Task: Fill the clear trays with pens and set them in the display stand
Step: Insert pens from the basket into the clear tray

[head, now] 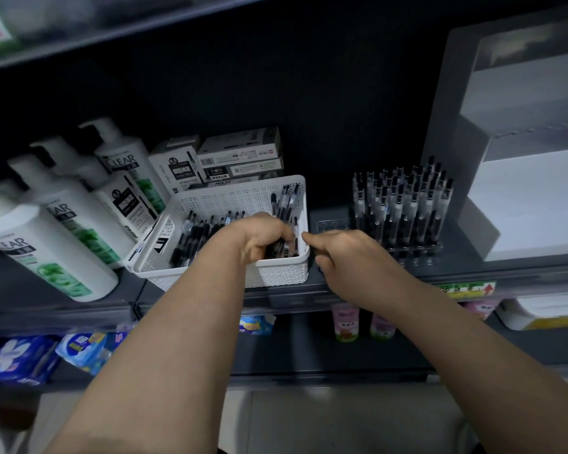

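Observation:
A white perforated basket (210,204) on the dark shelf holds several black pens (194,234). My left hand (263,234) reaches into its right end, fingers curled round a bunch of those pens. My right hand (345,253) hovers just right of the basket, back up, index finger stretched toward the basket rim, with nothing seen in it. Behind it lies an empty clear tray (333,224). Further right, a clear tray (417,249) stands filled with upright pens (404,198). The light display stand (522,204) rises at the far right.
White shampoo bottles (56,244) lean at the left of the shelf. Pen boxes (240,158) are stacked behind the basket. A lower shelf carries blue packets (17,358) and pink bottles (345,322). The shelf edge (276,299) runs under my forearms.

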